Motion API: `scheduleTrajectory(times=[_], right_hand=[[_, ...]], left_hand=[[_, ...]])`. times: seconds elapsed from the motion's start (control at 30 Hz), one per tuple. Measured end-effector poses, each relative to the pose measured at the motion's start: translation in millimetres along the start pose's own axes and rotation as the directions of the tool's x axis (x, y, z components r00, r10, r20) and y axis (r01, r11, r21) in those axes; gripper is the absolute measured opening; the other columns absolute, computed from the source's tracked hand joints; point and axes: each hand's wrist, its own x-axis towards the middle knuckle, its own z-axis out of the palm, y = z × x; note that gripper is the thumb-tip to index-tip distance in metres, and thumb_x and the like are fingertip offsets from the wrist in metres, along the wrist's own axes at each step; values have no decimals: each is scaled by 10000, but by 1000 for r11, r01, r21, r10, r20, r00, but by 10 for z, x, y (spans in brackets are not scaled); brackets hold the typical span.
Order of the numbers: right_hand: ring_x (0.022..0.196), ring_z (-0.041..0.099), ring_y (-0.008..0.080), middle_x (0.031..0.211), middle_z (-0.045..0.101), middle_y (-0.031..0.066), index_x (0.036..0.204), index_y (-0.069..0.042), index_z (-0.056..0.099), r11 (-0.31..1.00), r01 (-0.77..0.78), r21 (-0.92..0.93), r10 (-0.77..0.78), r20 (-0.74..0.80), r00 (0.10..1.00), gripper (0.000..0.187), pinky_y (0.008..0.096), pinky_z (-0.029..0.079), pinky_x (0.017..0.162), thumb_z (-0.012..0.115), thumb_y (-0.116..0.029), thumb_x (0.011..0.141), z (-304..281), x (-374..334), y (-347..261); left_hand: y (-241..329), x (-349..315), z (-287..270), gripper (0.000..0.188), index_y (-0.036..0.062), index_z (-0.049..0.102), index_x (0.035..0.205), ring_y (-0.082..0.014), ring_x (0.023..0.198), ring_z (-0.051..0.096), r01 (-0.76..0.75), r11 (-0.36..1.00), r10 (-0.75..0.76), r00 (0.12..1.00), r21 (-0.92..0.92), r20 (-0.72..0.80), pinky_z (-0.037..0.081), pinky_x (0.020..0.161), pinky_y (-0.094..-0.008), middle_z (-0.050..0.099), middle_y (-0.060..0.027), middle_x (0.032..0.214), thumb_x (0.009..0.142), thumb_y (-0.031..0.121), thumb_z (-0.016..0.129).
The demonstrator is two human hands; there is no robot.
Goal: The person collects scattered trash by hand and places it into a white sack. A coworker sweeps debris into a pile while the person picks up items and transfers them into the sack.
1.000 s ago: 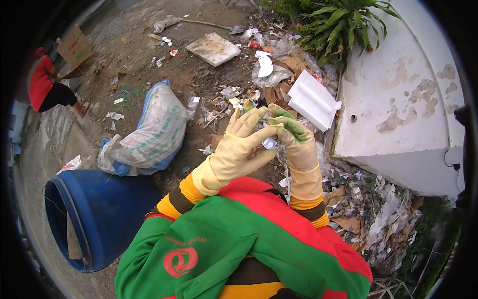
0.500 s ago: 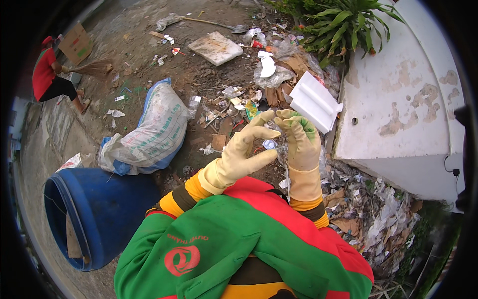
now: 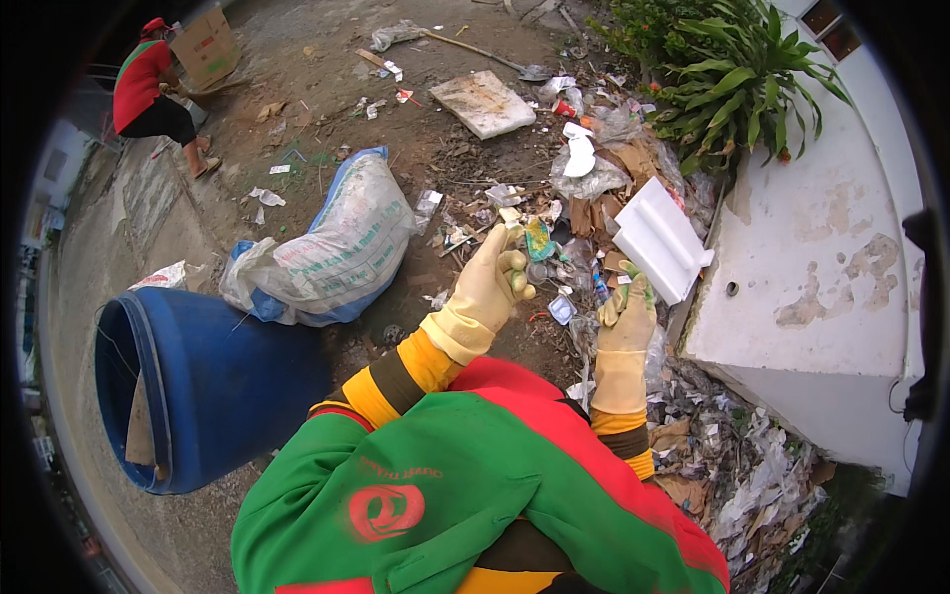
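Both my hands wear cream rubber gloves and are raised over the littered ground. The fingers of my left hand (image 3: 485, 292) are curled in loosely, and nothing shows in them. To its right, my right hand (image 3: 626, 312) is also closed, its green-stained fingertips bent toward the palm, with no held thing visible. A white foam tray (image 3: 660, 238) lies just beyond the right hand. Between the hands and beyond them are a small pale plastic container (image 3: 562, 310), a yellow-green wrapper (image 3: 538, 240) and mixed scraps.
At left are a blue barrel (image 3: 228, 381) on its side and a stuffed white sack (image 3: 341, 238). A dirty foam slab (image 3: 482, 104) and a shovel (image 3: 534, 72) lie farther off. A white wall (image 3: 792, 297) borders the right. A person in red (image 3: 139, 89) bends near a cardboard box (image 3: 206, 48).
My hands have moved apart, and their outstretched fingers have curled in. The view has shifted, so the surroundings sit farther right. The person at far left has moved toward the box.
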Motion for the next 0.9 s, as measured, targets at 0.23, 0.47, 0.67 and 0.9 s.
scheduleTrajectory(times=[0.23, 0.47, 0.67, 0.9], right_hand=[[356, 456, 107, 513, 511, -9, 760, -88, 590, 502, -380, -777, 333, -231, 914, 327, 250, 335, 328, 571, -378, 909, -1401, 189, 1143], [402, 516, 147, 554, 559, 20, 749, -88, 603, 225, -840, -493, 629, -585, 512, 260, 281, 403, 381, 591, -305, 891, -3181, -794, 2141], [447, 556, 168, 589, 588, 39, 774, -82, 620, 65, -935, -348, 632, -711, 308, 224, 289, 439, 423, 600, -280, 877, -3984, -1235, 2306], [514, 601, 147, 682, 636, 20, 839, -104, 642, 358, -793, -493, 495, -620, 609, 131, 313, 450, 455, 601, -225, 867, -3123, -321, 2025]], left_hand=[[10, 337, -1787, 241, 136, 566, 888, -94, 410, 304, 329, 942, -232, 786, 70, -572, 262, 397, -274, 397, 54, 565, 911, 368, 502], [205, -676, -3639, 357, -27, 655, 746, -246, 608, 606, 757, 507, 216, 351, 412, -911, 460, 581, -377, 641, -135, 678, 800, 312, 555], [-61, -1468, -4028, 411, 30, 658, 1006, -302, 1006, 603, 927, 93, 139, 349, 363, -927, 442, 874, -381, 643, -190, 1012, 810, 350, 489], [219, -1192, -3888, 453, -1, 649, 1032, -347, 1111, 553, 927, 108, 251, 324, 359, -912, 437, 908, -388, 605, -246, 1111, 772, 363, 572]])
